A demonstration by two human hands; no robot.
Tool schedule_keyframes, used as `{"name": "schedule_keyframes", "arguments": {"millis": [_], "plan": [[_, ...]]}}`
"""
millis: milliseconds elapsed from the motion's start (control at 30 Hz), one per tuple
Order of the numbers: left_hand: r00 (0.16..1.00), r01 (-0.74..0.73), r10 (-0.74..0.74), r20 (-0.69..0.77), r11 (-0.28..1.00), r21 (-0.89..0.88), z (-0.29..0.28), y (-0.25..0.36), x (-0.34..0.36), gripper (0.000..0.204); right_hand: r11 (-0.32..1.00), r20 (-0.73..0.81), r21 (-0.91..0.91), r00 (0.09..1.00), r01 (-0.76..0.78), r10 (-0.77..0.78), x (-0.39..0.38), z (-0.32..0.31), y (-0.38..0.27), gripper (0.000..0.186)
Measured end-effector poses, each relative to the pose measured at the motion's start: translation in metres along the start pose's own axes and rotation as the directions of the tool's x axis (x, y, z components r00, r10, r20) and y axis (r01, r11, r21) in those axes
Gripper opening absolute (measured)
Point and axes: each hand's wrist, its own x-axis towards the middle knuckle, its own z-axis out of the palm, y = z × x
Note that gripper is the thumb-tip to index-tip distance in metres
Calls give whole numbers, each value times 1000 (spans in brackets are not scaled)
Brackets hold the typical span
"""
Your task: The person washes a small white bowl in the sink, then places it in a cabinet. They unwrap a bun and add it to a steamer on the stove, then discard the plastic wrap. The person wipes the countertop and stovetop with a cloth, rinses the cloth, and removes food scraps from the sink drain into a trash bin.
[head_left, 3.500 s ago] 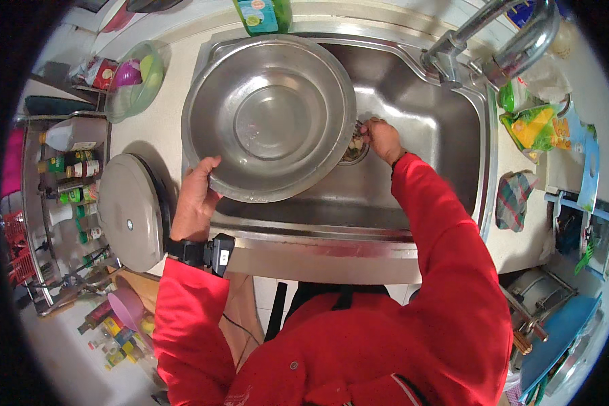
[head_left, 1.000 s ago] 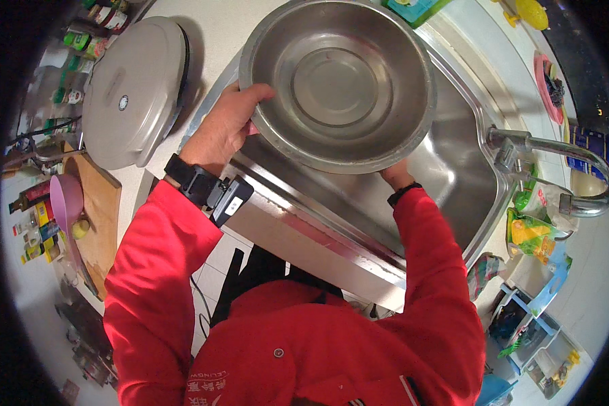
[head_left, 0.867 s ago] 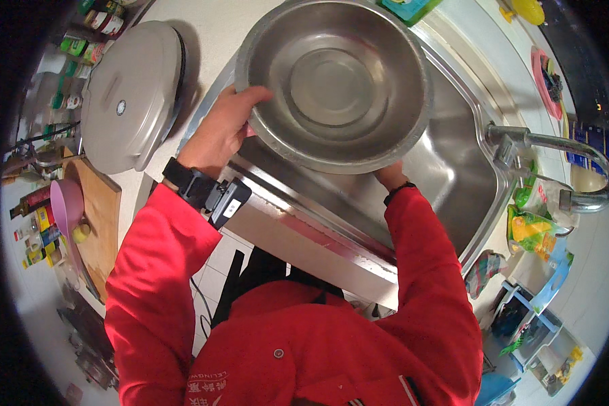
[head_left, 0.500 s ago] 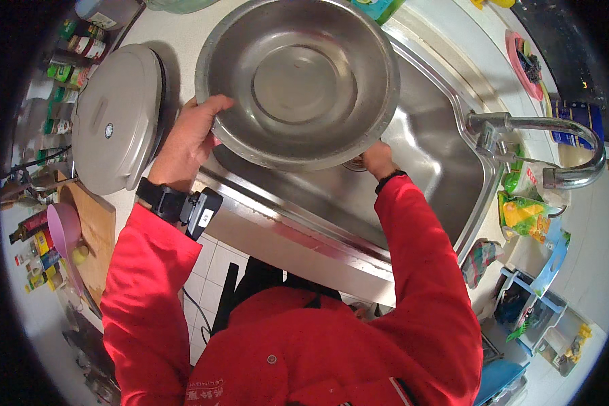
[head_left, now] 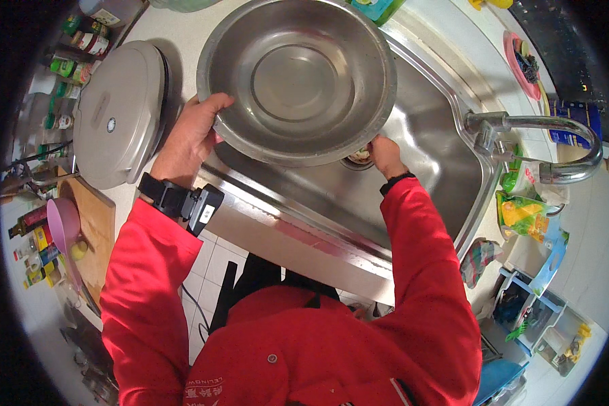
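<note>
My left hand (head_left: 195, 135) is closed on the left rim of a wide stainless steel basin (head_left: 304, 139), its thumb over the edge. The basin is tipped over the left part of the steel sink (head_left: 440, 149), and only a shallow film of water or wet shine shows inside. My right hand (head_left: 388, 159) is down in the sink beside the drain (head_left: 358, 159), just under the basin's lower right rim. Its fingers are curled together at the drain's edge, where pale scraps show. What they pinch is mostly hidden by the hand and the basin.
A chrome faucet (head_left: 568, 125) bends over the right side. A grey oval lid (head_left: 118, 115) stands on the left counter, near a wooden cutting board (head_left: 98, 230) and a pink ladle (head_left: 62, 223). Bottles, packages and a blue rack (head_left: 555, 264) line the sides.
My right hand has shifted slightly right, uncovering more of the drain and the pale scraps at it. The basin has moved very little, still in my left hand.
</note>
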Motion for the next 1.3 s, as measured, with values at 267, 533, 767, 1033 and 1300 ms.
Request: {"name": "schedule_keyframes", "arguments": {"millis": [267,533,767,1033,1300], "plan": [[1000,-12,10,26,997,72,-7,-1,1,26,984,-150,172,988,50,-24,-39,-27,10,11],[999,6,-8,35,998,61,-5,-3,4,25,992,-144,104,986,-66,80,-82,-60,49,11],[997,-17,16,71,1000,8,3,-9,2,27,986,-107,35,981,-162,165,-110,-33,75,13],[995,84,-91,40,987,137,14,-21,22,29,997,-17,40,997,-69,70,-136,-12,84,13],[966,193,-219,141,965,178,36,-51,68,34,955,87,-294,994,-33,62,-128,12,83,17]]}}
